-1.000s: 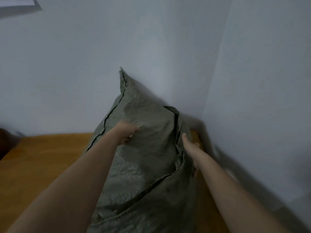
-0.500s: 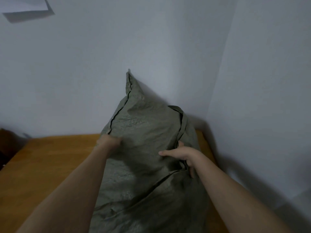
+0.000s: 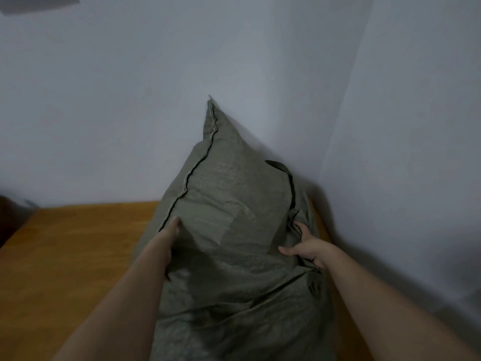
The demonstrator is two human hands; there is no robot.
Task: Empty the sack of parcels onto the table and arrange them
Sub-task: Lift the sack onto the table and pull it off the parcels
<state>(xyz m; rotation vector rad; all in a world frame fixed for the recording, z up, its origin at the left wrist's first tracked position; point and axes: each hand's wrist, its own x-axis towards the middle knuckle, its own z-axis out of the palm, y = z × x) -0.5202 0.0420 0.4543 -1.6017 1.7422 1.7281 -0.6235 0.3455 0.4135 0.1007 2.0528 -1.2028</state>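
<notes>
A grey-green woven sack [image 3: 234, 209] stands bulging on the wooden table [image 3: 78, 243], its stitched end pointing up against the wall corner. My left hand [image 3: 169, 233] grips the sack's left stitched seam, its fingers hidden behind the fabric. My right hand [image 3: 307, 246] clutches a bunch of fabric on the sack's right side, thumb on the front. Box-like shapes press out from inside the sack; no parcel itself is visible.
White walls meet in a corner [image 3: 335, 152] right behind the sack. The orange-brown tabletop stretches to the left, with a dark edge at the far left [image 3: 7, 217]. A pale sheet [image 3: 39, 3] hangs on the wall at top left.
Both hands slid lower on the sack. My left hand went from the front face to the left seam, my right hand from the right edge to a fistful of fabric. The sack's tip rose slightly.
</notes>
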